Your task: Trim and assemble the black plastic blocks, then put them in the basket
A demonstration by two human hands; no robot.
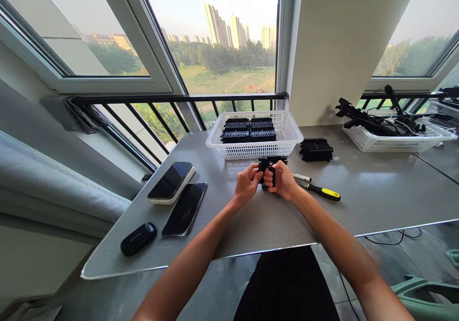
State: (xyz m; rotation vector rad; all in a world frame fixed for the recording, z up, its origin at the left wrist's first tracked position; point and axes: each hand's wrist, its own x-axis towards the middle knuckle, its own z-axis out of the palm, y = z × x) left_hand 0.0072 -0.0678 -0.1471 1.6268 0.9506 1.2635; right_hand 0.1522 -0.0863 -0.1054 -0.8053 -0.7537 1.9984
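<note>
Over the table in front of the white basket, both my hands are closed on a black jointed plastic piece point(273, 160), whose ribbed upper part shows above the fingers. My left hand point(246, 185) pinches its left side. My right hand point(283, 181) is wrapped round its right side, with the thumb on top; the fingers hide most of the lower part. Just right of that hand lie a white marker point(301, 176) and a screwdriver with a black and yellow handle point(324, 192). A similar black ribbed block point(316, 149) rests behind them.
The white basket point(229, 151) holds several black ribbed blocks point(248, 131). A second basket point(380, 143) with black parts and cables stands at right. Two phones point(171, 180) point(184, 209), one on a white box, and a black oval case point(138, 239) lie at left. Behind the table runs a railing point(172, 99).
</note>
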